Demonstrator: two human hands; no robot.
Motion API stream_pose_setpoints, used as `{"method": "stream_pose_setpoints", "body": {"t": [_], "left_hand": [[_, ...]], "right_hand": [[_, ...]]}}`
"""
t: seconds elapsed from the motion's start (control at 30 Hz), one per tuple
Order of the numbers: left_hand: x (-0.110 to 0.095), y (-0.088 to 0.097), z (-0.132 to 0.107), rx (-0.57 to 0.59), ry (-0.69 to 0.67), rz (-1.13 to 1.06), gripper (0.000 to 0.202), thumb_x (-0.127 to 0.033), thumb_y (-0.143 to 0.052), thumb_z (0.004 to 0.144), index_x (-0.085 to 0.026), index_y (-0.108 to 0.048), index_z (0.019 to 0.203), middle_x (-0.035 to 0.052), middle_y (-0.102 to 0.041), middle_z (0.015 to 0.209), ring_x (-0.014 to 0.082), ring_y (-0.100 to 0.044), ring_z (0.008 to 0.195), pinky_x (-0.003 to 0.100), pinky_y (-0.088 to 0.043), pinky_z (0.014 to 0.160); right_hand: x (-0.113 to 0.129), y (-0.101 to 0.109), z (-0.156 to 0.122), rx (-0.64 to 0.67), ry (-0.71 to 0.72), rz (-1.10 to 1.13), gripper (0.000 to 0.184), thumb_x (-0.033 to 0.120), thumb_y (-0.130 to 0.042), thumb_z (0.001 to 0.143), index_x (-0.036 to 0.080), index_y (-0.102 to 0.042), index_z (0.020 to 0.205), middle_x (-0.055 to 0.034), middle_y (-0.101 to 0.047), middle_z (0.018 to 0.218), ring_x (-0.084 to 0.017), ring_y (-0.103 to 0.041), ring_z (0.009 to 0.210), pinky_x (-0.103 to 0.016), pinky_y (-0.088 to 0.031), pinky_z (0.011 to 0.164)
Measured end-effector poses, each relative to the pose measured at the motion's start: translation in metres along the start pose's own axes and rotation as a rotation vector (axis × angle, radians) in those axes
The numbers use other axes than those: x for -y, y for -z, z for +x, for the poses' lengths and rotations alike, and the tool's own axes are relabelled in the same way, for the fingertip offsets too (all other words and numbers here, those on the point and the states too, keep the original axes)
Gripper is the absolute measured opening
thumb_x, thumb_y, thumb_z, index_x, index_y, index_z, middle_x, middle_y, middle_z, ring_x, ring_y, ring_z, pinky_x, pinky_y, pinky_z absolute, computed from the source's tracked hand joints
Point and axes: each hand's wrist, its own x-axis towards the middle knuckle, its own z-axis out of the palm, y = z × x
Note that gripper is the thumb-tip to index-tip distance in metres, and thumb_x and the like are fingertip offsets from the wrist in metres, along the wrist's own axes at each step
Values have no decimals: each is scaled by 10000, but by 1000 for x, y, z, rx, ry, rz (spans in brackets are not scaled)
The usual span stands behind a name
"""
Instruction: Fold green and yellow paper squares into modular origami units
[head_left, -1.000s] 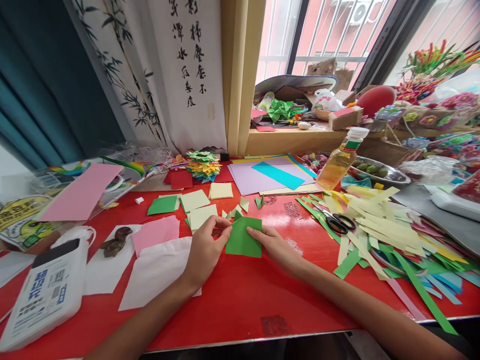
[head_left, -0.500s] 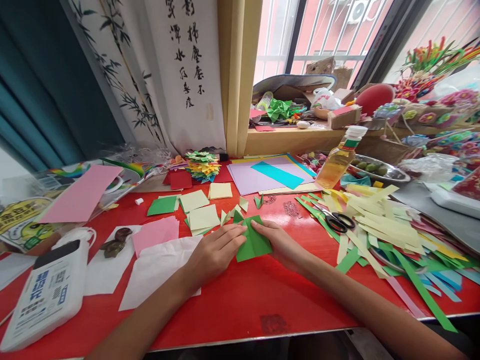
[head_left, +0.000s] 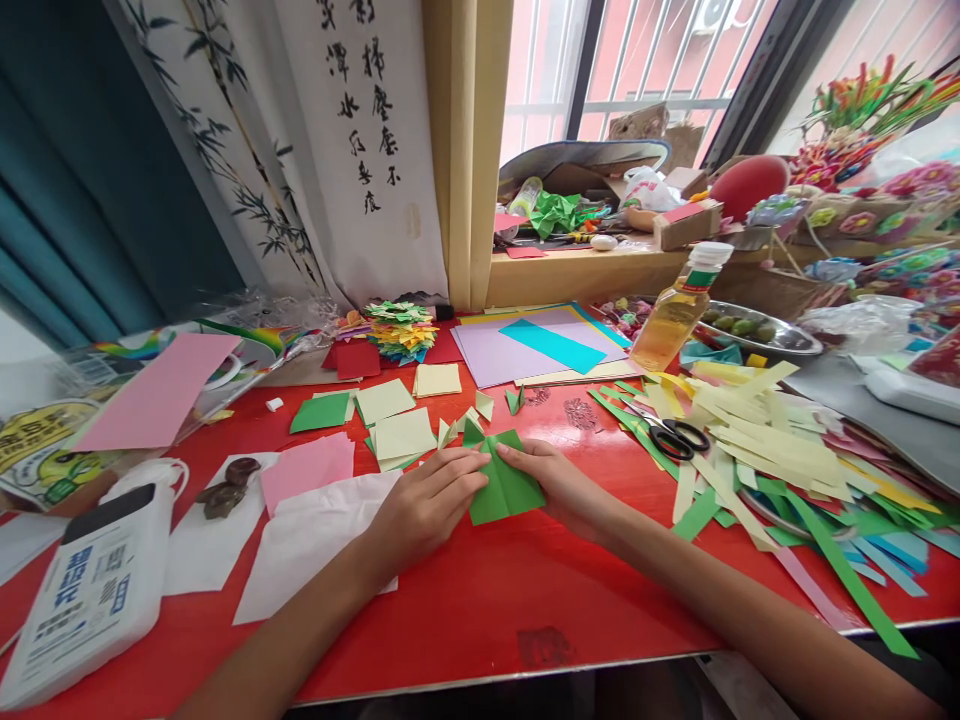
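Since a second ago I have turned the green square of paper (head_left: 510, 490) from sitting flat-edged between my fingers to standing on a corner, with a flap creased across its middle; over the last half second it has hardly shifted. It lies on the red table (head_left: 465, 600) at the centre of the frame. My left hand (head_left: 424, 505) lies stretched out flat against its left edge. My right hand (head_left: 559, 485) pins its upper right side with extended fingertips, and neither hand is closed round anything. I judge the folding to be early: only a crease or two is in, far fewer than in the many-coloured pile of small folded paper shapes (head_left: 401, 330) at upper centre. At upper right, the shallow metal dish (head_left: 787, 348) holds small round green fruits. The clear plastic bottle (head_left: 675, 315) beside it is capped and mostly full of amber liquid. The white plastic tub (head_left: 90, 590) at lower left is closed, so I cannot tell its contents.
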Motion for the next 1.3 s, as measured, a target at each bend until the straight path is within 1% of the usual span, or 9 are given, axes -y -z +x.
{"method": "stream_pose_setpoints", "body": {"t": [0.2,0.37,0.5,0.73,0.9,1.0,1.1,1.2,1.3], "left_hand": [[1,0,0,20,2,-5,246,-42,-485,779,-150,-536,994,85,-594,1085,183,-486,1074,349,-459,903],[1,1,0,16,-1,-5,225,-67,-464,795,-165,-538,984,85,-601,1075,192,-495,1063,366,-473,875],[1,1,1,12,-9,4,219,-66,-466,792,-161,-539,975,91,-600,1073,201,-497,1062,381,-471,879],[-1,1,0,26,2,24,207,-84,-445,806,-161,-531,978,95,-591,1075,201,-492,1063,389,-465,880],[-2,1,1,28,43,-24,206,-64,-462,789,-161,-525,960,91,-578,1067,193,-492,1040,385,-442,891],[-6,2,4,27,147,-113,139,-97,-459,796,-175,-533,885,82,-568,1041,188,-495,1017,379,-430,881],[-8,3,9,2,377,-221,86,-180,-463,809,-192,-531,862,69,-546,1001,188,-490,996,358,-423,858],[-10,3,13,-30,621,-307,125,-283,-461,821,-204,-530,889,43,-540,935,169,-504,908,311,-429,788],[-10,3,16,9,742,-389,162,-336,-456,823,-201,-544,804,11,-540,824,141,-509,784,265,-416,717]], "right_hand": [[-2,1,1,-4,-4,-15,329,385,-598,744,147,-625,970,-56,-650,831,-117,-586,693,-223,-447,630],[0,-2,-2,-36,-19,-29,256,342,-608,738,150,-629,906,-57,-650,833,-125,-591,707,-222,-453,629],[2,-4,-3,-54,-15,-51,201,311,-613,731,145,-632,843,-44,-647,795,-114,-586,675,-210,-446,607],[3,-4,-3,-42,5,-64,203,301,-614,712,139,-638,831,-35,-647,780,-111,-584,651,-216,-438,597],[1,-4,-3,-10,43,-79,183,224,-623,685,147,-638,851,-8,-639,717,-104,-582,628,-219,-443,599],[-1,-2,-1,-28,66,-139,164,222,-608,694,149,-635,839,-6,-635,707,-106,-580,615,-225,-448,586],[0,-2,0,-28,96,-214,257,239,-583,718,176,-619,965,-19,-648,784,-133,-601,707,-250,-461,639],[2,-3,-2,-17,114,-285,372,235,-562,734,213,-559,1105,-20,-645,885,-155,-599,824,-269,-463,703],[3,-6,-5,-12,105,-350,446,223,-553,735,242,-497,1178,-8,-631,934,-154,-588,841,-268,-461,703]]}}
